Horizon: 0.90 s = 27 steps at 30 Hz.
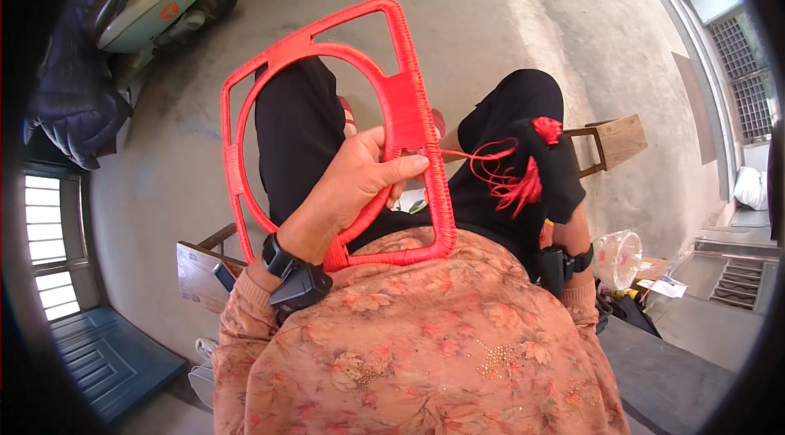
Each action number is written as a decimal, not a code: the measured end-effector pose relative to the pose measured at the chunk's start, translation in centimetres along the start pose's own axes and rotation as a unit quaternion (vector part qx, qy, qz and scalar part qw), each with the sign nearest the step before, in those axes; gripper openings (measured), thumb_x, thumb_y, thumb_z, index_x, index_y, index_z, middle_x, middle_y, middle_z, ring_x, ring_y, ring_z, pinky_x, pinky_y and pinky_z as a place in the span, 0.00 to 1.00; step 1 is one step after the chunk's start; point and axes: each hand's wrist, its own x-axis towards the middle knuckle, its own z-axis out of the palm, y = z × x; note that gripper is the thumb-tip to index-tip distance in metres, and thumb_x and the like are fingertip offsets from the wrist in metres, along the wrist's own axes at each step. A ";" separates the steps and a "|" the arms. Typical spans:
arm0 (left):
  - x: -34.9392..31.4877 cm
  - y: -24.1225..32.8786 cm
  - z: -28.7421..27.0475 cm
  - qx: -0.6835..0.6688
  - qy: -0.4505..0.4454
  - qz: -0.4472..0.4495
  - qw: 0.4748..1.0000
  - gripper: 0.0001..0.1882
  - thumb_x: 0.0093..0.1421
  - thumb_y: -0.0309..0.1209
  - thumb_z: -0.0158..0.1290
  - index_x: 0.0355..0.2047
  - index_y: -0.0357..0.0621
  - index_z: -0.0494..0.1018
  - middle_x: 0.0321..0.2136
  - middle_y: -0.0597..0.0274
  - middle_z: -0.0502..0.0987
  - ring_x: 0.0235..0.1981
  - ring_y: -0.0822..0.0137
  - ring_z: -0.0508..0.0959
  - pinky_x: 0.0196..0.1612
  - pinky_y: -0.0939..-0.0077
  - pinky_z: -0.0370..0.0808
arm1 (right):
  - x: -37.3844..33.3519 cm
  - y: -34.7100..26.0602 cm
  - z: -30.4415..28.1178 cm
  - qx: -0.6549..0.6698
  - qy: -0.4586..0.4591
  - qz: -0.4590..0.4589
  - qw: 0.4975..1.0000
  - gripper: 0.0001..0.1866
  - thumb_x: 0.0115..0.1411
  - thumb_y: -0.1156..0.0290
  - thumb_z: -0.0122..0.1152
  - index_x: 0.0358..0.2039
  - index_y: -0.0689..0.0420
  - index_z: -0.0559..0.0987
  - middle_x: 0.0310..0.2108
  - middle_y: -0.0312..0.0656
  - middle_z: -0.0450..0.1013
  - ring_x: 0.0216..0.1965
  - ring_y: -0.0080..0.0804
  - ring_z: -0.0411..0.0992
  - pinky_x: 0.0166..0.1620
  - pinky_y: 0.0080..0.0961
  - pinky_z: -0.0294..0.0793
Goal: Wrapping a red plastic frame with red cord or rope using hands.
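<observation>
A rectangular frame [406,104] with a round ring inside it, tightly wrapped in red cord, lies tilted over my lap. My left hand [360,169] is closed around its right-hand side, the thumb lying across the wrapped bar. From that bar a thin red strand [462,154] runs right to a loose bundle of red cord [523,188]. My right hand [564,177], in what looks like a black glove, is closed on this bundle above my right thigh. A red tuft [547,130] shows at the far side of that hand. The right fingers are mostly hidden.
Wooden stool parts show at the left [200,275] and at the right [617,145]. A pale green scooter [159,6] stands at the far left. To the right are a clear plastic bag [619,257] and a grey surface [666,374]. The floor [458,2] is concrete.
</observation>
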 end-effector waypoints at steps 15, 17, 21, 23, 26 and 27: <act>-9.4 6.7 -8.6 -0.178 0.059 0.160 0.969 0.28 0.71 0.45 0.32 0.51 0.27 0.64 0.17 0.66 0.68 0.10 0.80 0.58 0.13 0.85 0.56 | 0.2 -12.2 2.9 0.005 -0.148 0.208 0.967 0.21 0.52 0.82 0.52 0.48 0.57 0.76 0.47 0.52 0.72 0.52 0.47 0.70 0.54 0.33 0.68; -10.9 5.4 -10.6 -0.201 0.035 0.213 0.956 0.28 0.71 0.43 0.31 0.51 0.24 0.62 0.16 0.65 0.66 0.10 0.79 0.57 0.12 0.85 0.55 | 1.8 -12.6 4.9 0.025 -0.175 0.142 0.974 0.21 0.52 0.82 0.52 0.48 0.57 0.76 0.47 0.51 0.73 0.51 0.47 0.70 0.53 0.33 0.68; -12.6 3.7 -12.9 -0.259 -0.071 0.318 0.909 0.24 0.69 0.38 0.35 0.52 0.26 0.63 0.15 0.63 0.66 0.10 0.77 0.58 0.13 0.82 0.55 | 3.3 -14.3 6.9 0.033 -0.208 0.043 0.977 0.21 0.52 0.82 0.52 0.48 0.57 0.76 0.46 0.51 0.73 0.50 0.47 0.70 0.53 0.32 0.68; -12.8 3.4 -13.3 -0.267 -0.093 0.348 0.894 0.23 0.68 0.37 0.36 0.52 0.27 0.64 0.15 0.62 0.66 0.10 0.76 0.58 0.13 0.81 0.55 | 3.7 -14.7 7.6 0.038 -0.214 0.003 0.976 0.21 0.52 0.82 0.52 0.48 0.57 0.76 0.45 0.51 0.73 0.50 0.47 0.71 0.53 0.32 0.68; -12.9 2.9 -13.4 -0.228 -0.083 0.357 0.902 0.20 0.68 0.40 0.40 0.51 0.36 0.66 0.14 0.65 0.66 0.09 0.76 0.58 0.11 0.81 0.55 | 4.0 -15.0 7.9 0.042 -0.218 -0.051 0.974 0.21 0.52 0.82 0.52 0.48 0.57 0.76 0.45 0.51 0.73 0.49 0.46 0.71 0.52 0.31 0.68; -12.8 2.8 -13.4 -0.256 -0.097 0.355 0.894 0.22 0.67 0.39 0.39 0.51 0.34 0.66 0.14 0.64 0.65 0.10 0.75 0.59 0.13 0.81 0.56 | 3.9 -15.1 7.9 0.043 -0.216 -0.067 0.973 0.21 0.52 0.82 0.52 0.48 0.57 0.76 0.44 0.51 0.73 0.49 0.46 0.71 0.52 0.31 0.68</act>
